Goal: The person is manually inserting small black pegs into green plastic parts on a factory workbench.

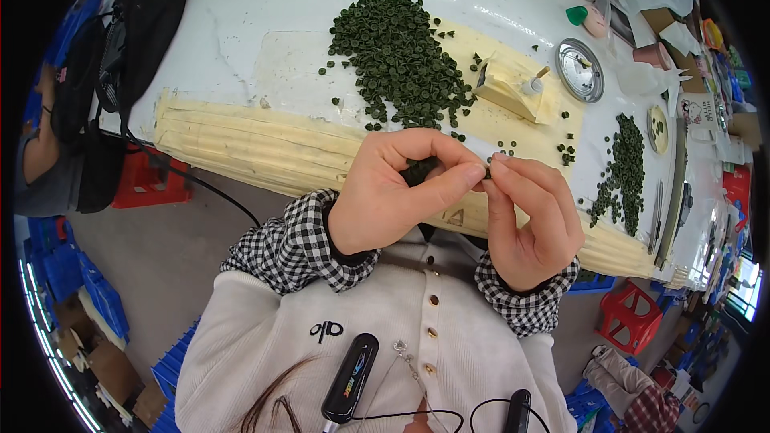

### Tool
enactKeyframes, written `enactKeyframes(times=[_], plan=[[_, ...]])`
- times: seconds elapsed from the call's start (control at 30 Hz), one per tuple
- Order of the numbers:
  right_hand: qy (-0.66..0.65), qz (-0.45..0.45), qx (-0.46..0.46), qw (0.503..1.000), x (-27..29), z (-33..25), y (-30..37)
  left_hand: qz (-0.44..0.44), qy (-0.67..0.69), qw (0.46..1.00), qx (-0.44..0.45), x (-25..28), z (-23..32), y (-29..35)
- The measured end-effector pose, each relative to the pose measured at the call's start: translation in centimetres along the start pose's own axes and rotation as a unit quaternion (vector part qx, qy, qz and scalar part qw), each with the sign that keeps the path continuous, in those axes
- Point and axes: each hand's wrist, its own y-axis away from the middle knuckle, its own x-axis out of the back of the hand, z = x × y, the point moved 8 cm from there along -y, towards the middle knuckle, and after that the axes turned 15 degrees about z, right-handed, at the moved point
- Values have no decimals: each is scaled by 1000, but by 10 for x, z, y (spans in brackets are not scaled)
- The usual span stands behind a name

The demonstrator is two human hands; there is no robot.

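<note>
My left hand and my right hand meet above the table's near edge. Thumb and forefinger of each pinch at one small dark green rubber-like piece, mostly hidden by the fingertips. Just beyond my hands spreads a large heap of small round dark green pieces. A few small rings lie next to my right fingertips. Farther right stands a block wrapped in cream tape, with a white peg and a thin stick on top.
A second green heap lies at the right, beside metal tweezers. A round metal dish sits behind it. Cream padding lines the table's front edge. A black bag hangs at the left; red stools stand below.
</note>
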Motion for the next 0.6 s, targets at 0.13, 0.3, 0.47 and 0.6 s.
enactKeyframes(times=[0.13,0.3,0.47,0.6], plan=[[-55,-23,-64,996,-1,9,2,-7,4,1000,27,0,-3,0],[-176,-30,-246,953,-6,30,15,-19,9,999,28,-2,-3,1],[-196,-49,-301,932,-8,33,18,-31,-12,999,16,-3,0,1],[-224,-54,-324,918,-10,34,19,-32,-12,999,20,-4,0,1]])
